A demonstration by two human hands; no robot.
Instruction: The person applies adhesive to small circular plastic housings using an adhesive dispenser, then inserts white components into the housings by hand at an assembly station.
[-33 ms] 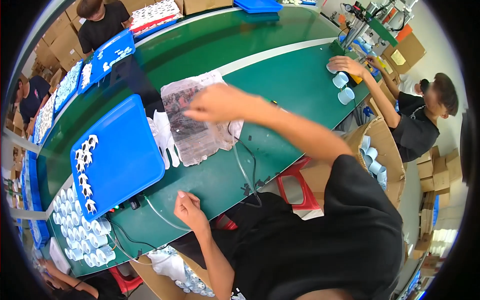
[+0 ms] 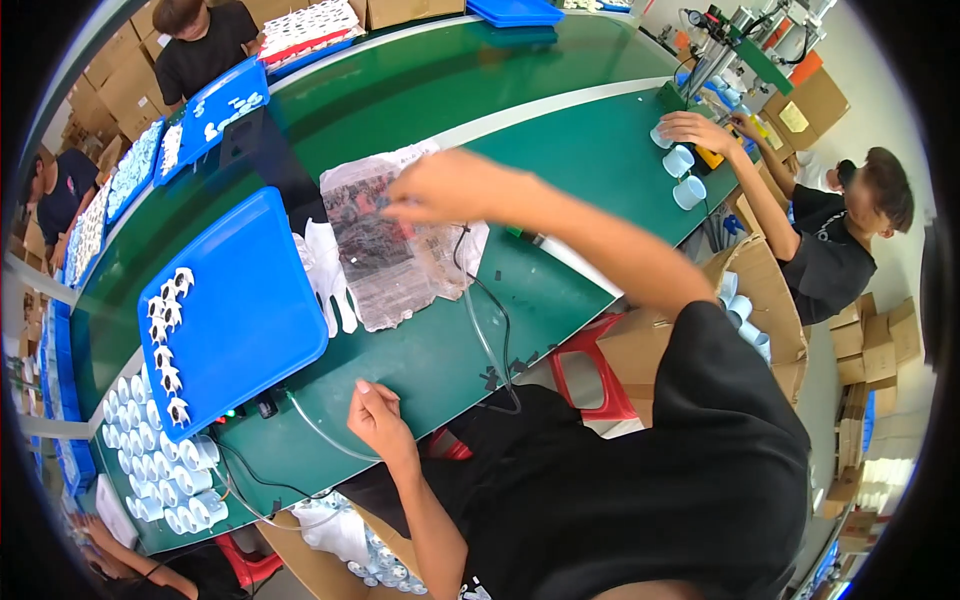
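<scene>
My right hand (image 2: 440,188) is smeared by motion above a crumpled, wrapper-like plastic sheet (image 2: 385,290) on the green table. Its fingers are bent, and whatever they may hold cannot be made out. Low over the table's near edge, my left hand (image 2: 380,418) is closed, thumb pressed to the curled fingers; any content is hidden. A white glove (image 2: 325,265) lies between the sheet and a blue tray (image 2: 240,310). Along the tray's left side sit several small white pieces with dark centres (image 2: 171,380). A black cable (image 2: 500,310) and a clear tube cross the table beside the sheet.
Rows of pale blue cups (image 2: 160,470) stand at the left end. Below is an open carton (image 2: 285,548) of parts; another carton (image 2: 790,350) of cups is at right. A co-worker's hand (image 2: 700,130) is near more cups and a press (image 2: 735,50). A red stool (image 2: 605,385) stands nearby.
My right hand has shifted slightly right and its forearm lower. A pale strip now shows beneath that forearm. The left hand stays in place.
</scene>
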